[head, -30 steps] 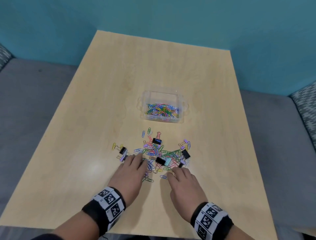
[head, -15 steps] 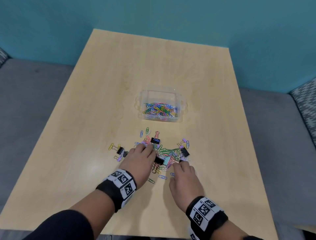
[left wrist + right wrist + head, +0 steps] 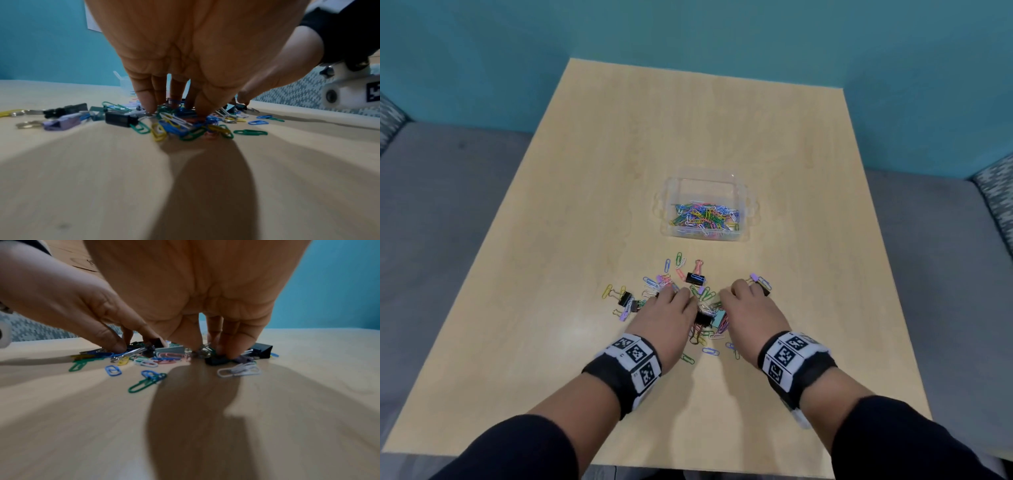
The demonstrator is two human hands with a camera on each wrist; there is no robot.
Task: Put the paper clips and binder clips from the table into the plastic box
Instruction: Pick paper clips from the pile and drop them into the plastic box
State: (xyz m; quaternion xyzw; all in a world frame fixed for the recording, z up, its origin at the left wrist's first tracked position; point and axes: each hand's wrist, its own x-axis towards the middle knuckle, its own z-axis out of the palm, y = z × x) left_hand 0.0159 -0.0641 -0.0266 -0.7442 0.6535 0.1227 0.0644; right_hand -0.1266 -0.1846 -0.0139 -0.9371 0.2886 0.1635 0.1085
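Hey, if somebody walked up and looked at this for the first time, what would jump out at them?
First, the bright scatter of coloured paper clips and binder clips at the near middle of the wooden table, with the left hand and right hand fingertips-down in it. Next, the clear plastic box just beyond the scatter, already holding a layer of coloured paper clips.

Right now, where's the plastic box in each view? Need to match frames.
Head: the plastic box sits at picture centre, beyond the clip pile.
Left wrist: only a clear corner shows, mid-height, just left of the left hand.
Right wrist: not visible; the right hand fills that direction.
Shared landmark: the clip pile, in all three views.
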